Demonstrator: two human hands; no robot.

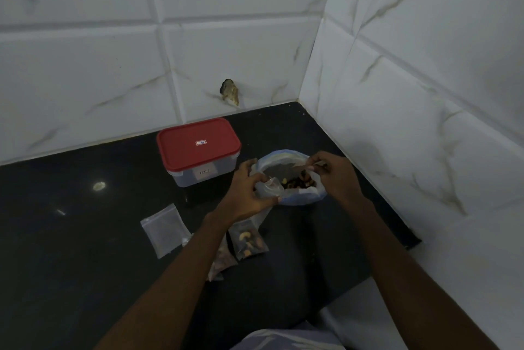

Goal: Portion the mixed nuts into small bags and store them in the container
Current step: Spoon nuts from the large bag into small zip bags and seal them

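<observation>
At the bottom of the frame both forearms reach up over the black counter [85, 250]. Just under the left forearm, lower centre, lie 2 filled bags [248, 240], one partly hidden by the arm. Left of them 1 empty bag [164, 232] lies flat.

Centre frame, the left hand [246, 193] curls round a small clear bag [268, 186] and holds its mouth against the near rim of the big bag [300, 199]. That bag stands open with the nuts [297, 182] showing inside. The right hand [336, 176] hovers at the bag's far right rim, fingertips pinched on what looks like a few nuts, though the dim light leaves that uncertain.

Beyond, up and left of the hands, the container [187, 178] stands with its red lid [198, 142] on, close to the tiled wall [85, 66].

Filling of bag 3 seems to be in hand. Next, the pinch has to travel left and drop into the narrow mouth, with the left hand holding it spread. After that comes sealing, and the lid must come off before anything is stored.
</observation>
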